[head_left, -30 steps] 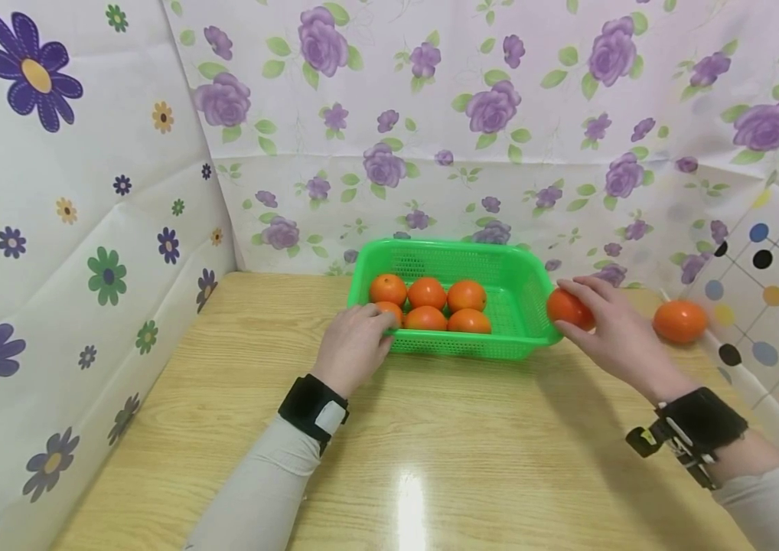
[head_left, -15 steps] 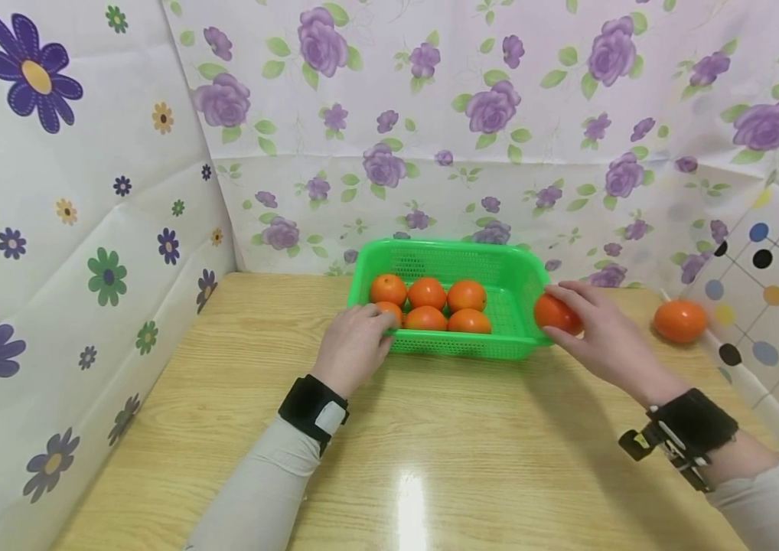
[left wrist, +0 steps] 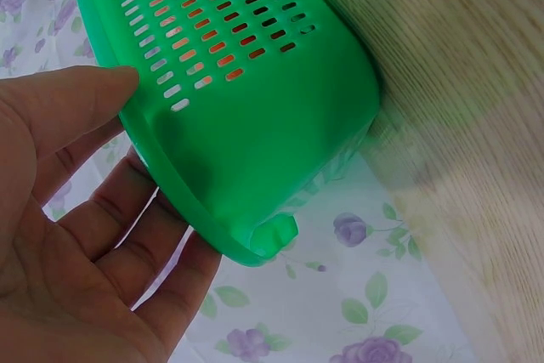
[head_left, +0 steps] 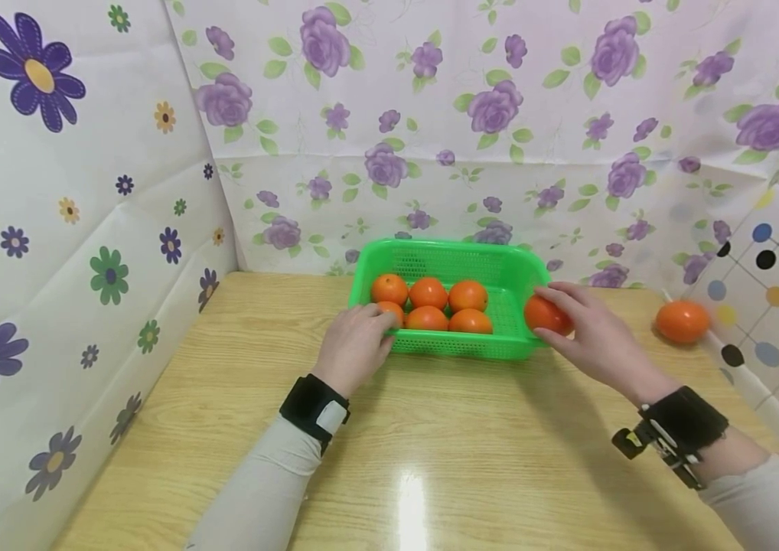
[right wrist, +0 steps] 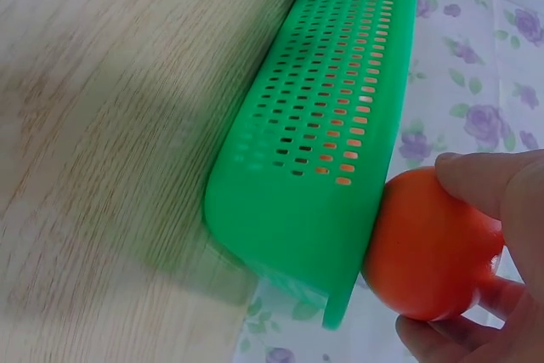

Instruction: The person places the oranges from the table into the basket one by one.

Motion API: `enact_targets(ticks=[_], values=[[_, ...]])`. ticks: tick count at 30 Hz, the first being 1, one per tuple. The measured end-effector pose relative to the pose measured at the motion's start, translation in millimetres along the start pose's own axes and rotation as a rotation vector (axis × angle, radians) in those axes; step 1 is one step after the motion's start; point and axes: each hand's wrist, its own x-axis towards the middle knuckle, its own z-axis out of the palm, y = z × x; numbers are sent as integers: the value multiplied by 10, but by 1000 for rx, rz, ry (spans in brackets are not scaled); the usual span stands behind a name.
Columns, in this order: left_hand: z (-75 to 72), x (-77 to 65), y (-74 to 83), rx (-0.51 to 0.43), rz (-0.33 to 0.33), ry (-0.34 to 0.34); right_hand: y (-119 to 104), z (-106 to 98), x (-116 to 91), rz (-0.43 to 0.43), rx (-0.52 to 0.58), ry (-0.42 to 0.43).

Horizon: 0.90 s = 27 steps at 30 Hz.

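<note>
My left hand (head_left: 355, 346) grips the front left corner of the green plastic basket (head_left: 454, 346). In the left wrist view the thumb (left wrist: 102, 95) lies at the outer side of the rim, with the other fingers along its far side. My right hand (head_left: 599, 333) holds an orange (head_left: 546, 314) at the basket's right end. From the right wrist that orange (right wrist: 429, 244) appears against or just over the rim, the thumb on one side and fingers on the other. Inside the basket several oranges (head_left: 428, 295) sit in two rows toward the left, one partly hidden by my left fingers.
Another orange (head_left: 682, 321) lies on the wooden table (head_left: 472, 451) at the right, beside the dotted cloth. Bare basket floor (head_left: 503, 310) shows at the right inside. A flowered cloth (head_left: 431, 199) hangs close behind the basket.
My right hand has moved left with its orange, from beside the basket's right rim to over that end. The left hand keeps its place on the basket.
</note>
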Motion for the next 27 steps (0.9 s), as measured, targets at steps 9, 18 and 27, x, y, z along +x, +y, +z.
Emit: enact_targets(ticks=[9, 18, 27], values=[[-5, 3, 2, -2, -2, -2, -47, 74, 88, 6, 11, -14], [8, 4, -10, -2, 5, 11, -23, 151, 171, 6, 24, -43], [5, 4, -8, -11, 9, 17, 52, 220, 301, 46, 5, -114]])
